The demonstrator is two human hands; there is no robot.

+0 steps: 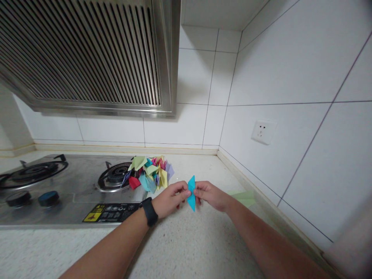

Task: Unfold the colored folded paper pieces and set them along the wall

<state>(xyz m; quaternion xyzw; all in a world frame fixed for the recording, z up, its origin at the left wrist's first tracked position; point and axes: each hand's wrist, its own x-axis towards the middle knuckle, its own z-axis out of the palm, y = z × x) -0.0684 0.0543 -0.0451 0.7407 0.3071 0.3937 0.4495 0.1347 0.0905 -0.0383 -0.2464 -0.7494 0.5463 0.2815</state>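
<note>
White tiled walls (285,62) with dark seams meet in a corner above a pale speckled counter (180,248). A metal range hood (95,54) hangs over the left side, and a socket (263,132) sits on the right wall. Set into the counter at left is a steel stove (78,197) with two burners, dark knobs and a black-and-yellow label (112,212) near its front edge. A heap of colorful folded papers (151,172) lies across the stove's right edge and the counter beside it. Pale green paper (244,198) lies by the right wall, partly behind the right arm. Above the counter, in the middle, the left hand (173,195), with a black watch (149,212) at its wrist, and the right hand (213,195) pinch opposite sides of a blue folded paper (192,193), its pointed ends up and down.
</note>
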